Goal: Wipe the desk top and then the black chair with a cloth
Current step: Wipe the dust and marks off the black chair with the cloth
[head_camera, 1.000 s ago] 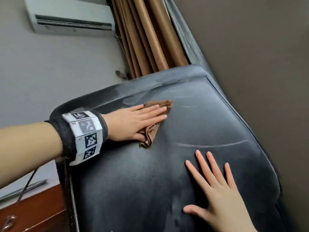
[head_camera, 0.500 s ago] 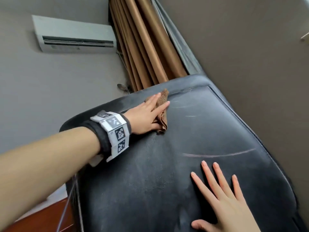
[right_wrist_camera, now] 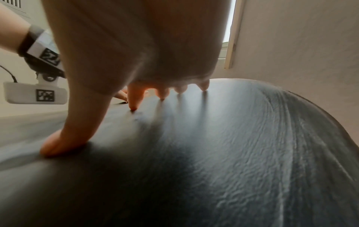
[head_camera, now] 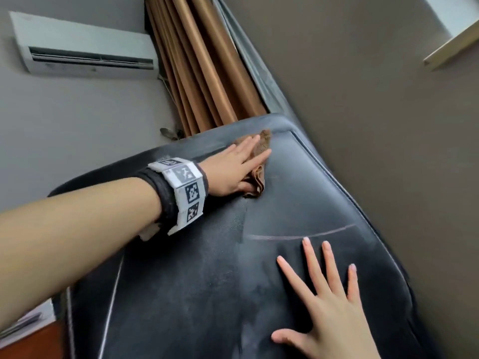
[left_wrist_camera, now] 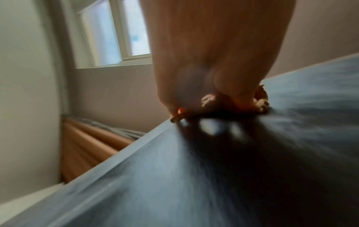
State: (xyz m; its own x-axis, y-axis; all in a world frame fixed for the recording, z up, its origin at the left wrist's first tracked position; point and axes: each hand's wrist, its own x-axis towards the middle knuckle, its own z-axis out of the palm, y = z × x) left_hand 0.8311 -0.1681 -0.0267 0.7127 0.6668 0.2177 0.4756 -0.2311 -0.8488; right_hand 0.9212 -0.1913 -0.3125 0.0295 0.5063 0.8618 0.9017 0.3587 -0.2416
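Observation:
The black chair [head_camera: 298,203] fills the head view, its leather back facing me. My left hand [head_camera: 238,164] lies flat, fingers straight, pressing a brown cloth [head_camera: 261,151] against the chair near its top edge. The cloth bunches out under the palm and past the fingertips. In the left wrist view the cloth [left_wrist_camera: 260,95] peeks out beneath my left hand [left_wrist_camera: 213,76] on the chair [left_wrist_camera: 194,176]. My right hand [head_camera: 326,301] rests spread and flat on the lower chair back, holding nothing. In the right wrist view my right hand [right_wrist_camera: 136,69] has its fingertips [right_wrist_camera: 134,101] and thumb on the leather [right_wrist_camera: 233,145].
Brown curtains [head_camera: 202,63] hang behind the chair's top. An air conditioner [head_camera: 83,47] is mounted on the grey wall at left. A wooden desk edge [head_camera: 31,338] shows at the bottom left. A window frame [head_camera: 451,40] sits at the upper right.
My left hand has slid the cloth up the chair back towards its top edge. The right hand stayed pressed flat on the lower chair back.

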